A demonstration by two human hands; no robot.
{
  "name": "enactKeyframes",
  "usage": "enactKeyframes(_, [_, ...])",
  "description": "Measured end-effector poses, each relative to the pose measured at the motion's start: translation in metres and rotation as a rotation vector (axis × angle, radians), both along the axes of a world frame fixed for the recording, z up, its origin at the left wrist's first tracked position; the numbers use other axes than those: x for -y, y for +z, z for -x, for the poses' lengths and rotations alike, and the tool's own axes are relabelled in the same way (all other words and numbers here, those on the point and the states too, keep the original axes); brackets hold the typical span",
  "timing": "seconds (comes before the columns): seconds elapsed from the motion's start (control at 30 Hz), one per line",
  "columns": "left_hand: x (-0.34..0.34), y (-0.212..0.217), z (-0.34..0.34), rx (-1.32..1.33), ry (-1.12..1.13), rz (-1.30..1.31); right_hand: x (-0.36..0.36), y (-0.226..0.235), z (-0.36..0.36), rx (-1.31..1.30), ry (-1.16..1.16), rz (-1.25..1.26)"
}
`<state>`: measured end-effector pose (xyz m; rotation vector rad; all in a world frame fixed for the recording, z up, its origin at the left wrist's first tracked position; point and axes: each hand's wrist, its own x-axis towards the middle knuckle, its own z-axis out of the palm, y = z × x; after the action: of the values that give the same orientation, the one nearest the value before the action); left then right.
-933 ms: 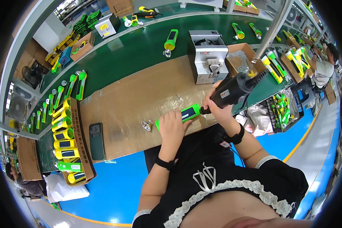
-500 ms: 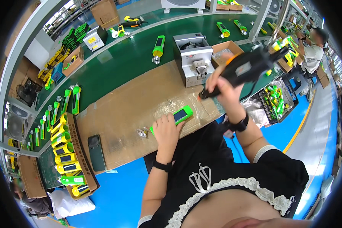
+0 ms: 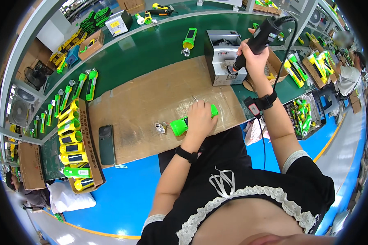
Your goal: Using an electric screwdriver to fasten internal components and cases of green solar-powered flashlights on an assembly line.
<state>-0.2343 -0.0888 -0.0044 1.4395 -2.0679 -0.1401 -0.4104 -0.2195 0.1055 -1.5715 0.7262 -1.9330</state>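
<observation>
Flashlight (image 3: pixel 179 127): on cardboard (image 3: pixel 151 98) over tabletop (image 3: pixel 151 53)
Left hand (image 3: pixel 202 117): closed over flashlight
Right hand (image 3: pixel 254 59): gripping black power driver (image 3: pixel 264 36), tip at grey machine (image 3: pixel 216 75)
Driver step: apparently loading the tip; next move calls for steady alignment

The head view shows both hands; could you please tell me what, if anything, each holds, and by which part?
The right hand holds a black power driver around its lower body; the left hand holds a green flashlight across its middle.
</observation>
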Motion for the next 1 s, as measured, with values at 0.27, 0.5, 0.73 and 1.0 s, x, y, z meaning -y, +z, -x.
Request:
enactKeyframes(0.27, [0.002,-0.004,-0.004,-0.033,-0.038,0.0,0.0,0.007,-0.002,-0.149,0.109,-0.149])
enactKeyframes(0.5, [-0.005,-0.007,0.0,0.009,-0.019,0.077,-0.074,-0.011,-0.022,0.121,0.384,-0.085])
enactKeyframes(0.73, [-0.008,-0.005,0.0,0.045,-0.014,0.083,-0.09,-0.027,-0.033,0.025,0.39,-0.143])
enactKeyframes(1.0, [-0.007,-0.005,0.001,0.033,-0.004,0.069,-0.085,-0.043,-0.042,-0.018,0.4,-0.18])
